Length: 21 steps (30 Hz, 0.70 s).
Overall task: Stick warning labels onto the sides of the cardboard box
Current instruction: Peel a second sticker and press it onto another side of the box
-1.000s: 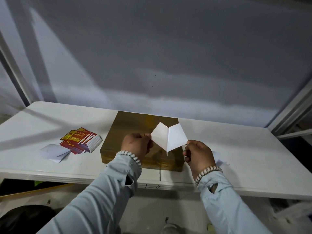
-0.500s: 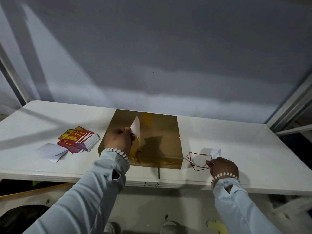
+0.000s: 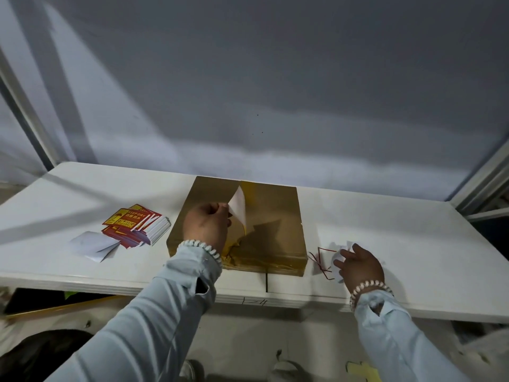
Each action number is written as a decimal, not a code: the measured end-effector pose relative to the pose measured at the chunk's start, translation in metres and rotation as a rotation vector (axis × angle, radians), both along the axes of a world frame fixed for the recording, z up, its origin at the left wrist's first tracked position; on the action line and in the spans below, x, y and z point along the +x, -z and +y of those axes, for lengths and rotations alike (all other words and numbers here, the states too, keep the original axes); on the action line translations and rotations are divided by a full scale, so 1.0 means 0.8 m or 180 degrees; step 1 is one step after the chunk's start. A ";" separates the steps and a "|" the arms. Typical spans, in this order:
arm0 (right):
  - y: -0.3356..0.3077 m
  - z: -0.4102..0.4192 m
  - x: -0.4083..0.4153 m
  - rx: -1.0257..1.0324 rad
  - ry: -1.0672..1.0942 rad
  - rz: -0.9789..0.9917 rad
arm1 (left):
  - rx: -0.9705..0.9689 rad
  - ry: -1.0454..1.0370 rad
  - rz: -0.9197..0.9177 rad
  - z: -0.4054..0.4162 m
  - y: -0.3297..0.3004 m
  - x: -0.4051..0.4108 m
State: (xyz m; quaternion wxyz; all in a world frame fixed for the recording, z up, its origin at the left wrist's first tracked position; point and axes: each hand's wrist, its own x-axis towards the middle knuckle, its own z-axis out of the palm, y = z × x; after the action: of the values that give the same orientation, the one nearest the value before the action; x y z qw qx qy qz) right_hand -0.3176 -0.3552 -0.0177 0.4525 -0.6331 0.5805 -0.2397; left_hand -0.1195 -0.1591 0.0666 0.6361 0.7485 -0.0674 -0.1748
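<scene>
Your left hand [image 3: 207,226] pinches a peeled label [image 3: 238,208], white back facing you, printed face hidden, over the cardboard box [image 3: 271,216] at the table's [image 3: 399,232] centre. Your right hand [image 3: 358,264] rests on crumpled backing scraps [image 3: 323,259] beside the box; its grip is unclear. Label stack [image 3: 135,223] lies left.

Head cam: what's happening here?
A person is labelling a cardboard box on a white table. The left hand pinches a peeled label above the box top, not pressed down. The right hand rests on backing scraps right of the box. A stack of labels lies to the left.
</scene>
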 end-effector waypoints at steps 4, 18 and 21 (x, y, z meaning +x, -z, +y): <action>-0.032 0.031 0.027 -0.0144 0.0004 -0.0726 | 0.0426 0.0292 -0.0607 -0.004 -0.001 -0.004; -0.108 0.123 0.089 0.0577 -0.0879 -0.1543 | 0.0910 0.1256 -0.2640 -0.012 -0.009 -0.062; -0.099 0.121 0.086 0.0451 -0.0818 -0.1277 | 0.0954 0.1561 -0.2658 -0.009 -0.004 -0.065</action>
State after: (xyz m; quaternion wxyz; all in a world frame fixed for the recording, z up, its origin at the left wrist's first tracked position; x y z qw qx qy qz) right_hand -0.2491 -0.2583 0.0618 0.6287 -0.6081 0.4091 -0.2599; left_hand -0.1718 -0.1664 0.0699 0.3807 0.7998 -0.4640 -0.0126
